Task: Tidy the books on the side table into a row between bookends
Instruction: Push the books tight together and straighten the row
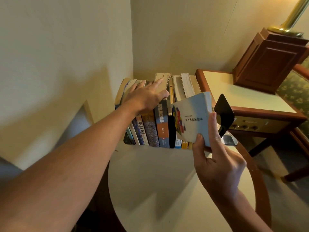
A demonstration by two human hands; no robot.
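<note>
Now the left grip (147, 96) lies spread flat atop the row of upright books (160, 129) on the round cream counter (158, 181). Right grip (217, 164) pinches a pale-blue paperback (192, 118) (tilted) beside the black metal bookend (224, 113).

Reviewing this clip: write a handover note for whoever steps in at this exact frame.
Left hand: lies flat on the tops of the row of upright books.
Right hand: grips a pale blue paperback book, tilted, in the air at the row's right end.
The black metal bookend stands upright just right of it on the round cream side table.
Done: most books stand in a row.
Left: slot the paperback in, close the bookend against the row. The left-end bookend is not clearly visible.
</note>
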